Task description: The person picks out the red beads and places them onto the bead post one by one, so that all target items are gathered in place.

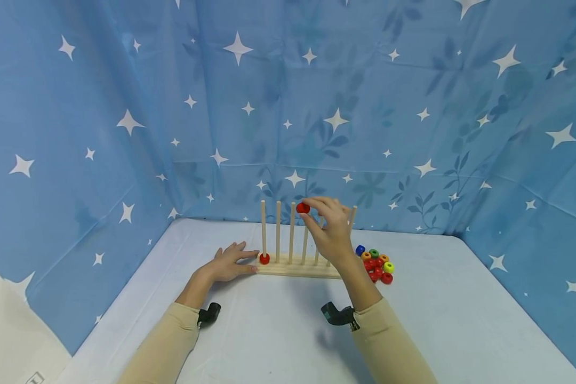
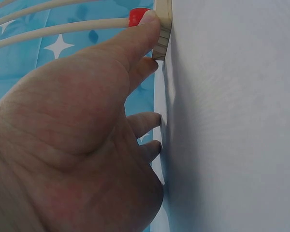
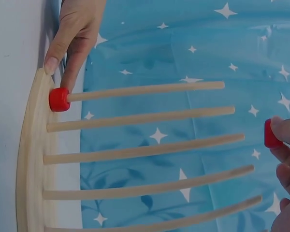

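A wooden rack point(image 1: 297, 270) with a row of upright pegs stands on the table, and a red bead point(image 1: 264, 258) sits at the foot of its leftmost peg. My left hand point(image 1: 230, 262) holds the rack's left end between thumb and forefinger. In the left wrist view, the other fingers point(image 2: 147, 124) spread down to the tabletop. High over the rack, my right hand point(image 1: 330, 226) pinches another red bead point(image 1: 303, 208) between thumb and fingertips. That bead is beside the top of the third peg point(image 1: 292, 229), apart from the peg tips in the right wrist view.
To the right of the rack lies a pile of loose beads, mostly red point(image 1: 377, 272), with blue point(image 1: 360, 249), green point(image 1: 374, 253), orange and yellow point(image 1: 389, 268) ones. A blue star-patterned curtain point(image 1: 288, 106) hangs behind the white table point(image 1: 441, 320).
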Available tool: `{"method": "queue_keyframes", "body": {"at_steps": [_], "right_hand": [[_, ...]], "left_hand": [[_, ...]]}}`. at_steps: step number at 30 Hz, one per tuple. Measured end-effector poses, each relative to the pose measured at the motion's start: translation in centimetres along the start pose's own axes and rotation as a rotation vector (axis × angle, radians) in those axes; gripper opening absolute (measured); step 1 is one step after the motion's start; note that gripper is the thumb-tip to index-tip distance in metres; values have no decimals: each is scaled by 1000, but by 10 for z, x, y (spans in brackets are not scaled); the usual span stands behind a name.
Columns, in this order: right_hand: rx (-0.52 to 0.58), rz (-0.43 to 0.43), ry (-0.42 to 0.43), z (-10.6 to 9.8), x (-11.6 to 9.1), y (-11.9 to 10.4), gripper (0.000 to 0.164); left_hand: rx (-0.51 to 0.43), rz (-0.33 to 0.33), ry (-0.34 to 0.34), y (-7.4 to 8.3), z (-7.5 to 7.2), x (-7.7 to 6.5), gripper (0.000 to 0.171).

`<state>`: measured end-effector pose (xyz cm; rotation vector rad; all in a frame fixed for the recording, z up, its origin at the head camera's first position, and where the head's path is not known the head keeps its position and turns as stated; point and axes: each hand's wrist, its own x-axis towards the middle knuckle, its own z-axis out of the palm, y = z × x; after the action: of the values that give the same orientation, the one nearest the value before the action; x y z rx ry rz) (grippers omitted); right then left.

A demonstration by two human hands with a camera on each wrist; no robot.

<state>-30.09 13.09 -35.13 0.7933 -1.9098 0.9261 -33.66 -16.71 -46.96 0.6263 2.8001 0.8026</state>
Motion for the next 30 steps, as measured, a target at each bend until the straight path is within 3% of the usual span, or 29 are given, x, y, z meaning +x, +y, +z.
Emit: {"method": "queue_keyframes", "body": {"at_steps": [8,30], "right_hand": [[47,31,-11,7,6,-7,32],[16,95,-80,29,26,-29,30]], "left_hand": [[11,-2,1,1,0,0,64],[11,-9,-2,2,-1,0,64]]}}
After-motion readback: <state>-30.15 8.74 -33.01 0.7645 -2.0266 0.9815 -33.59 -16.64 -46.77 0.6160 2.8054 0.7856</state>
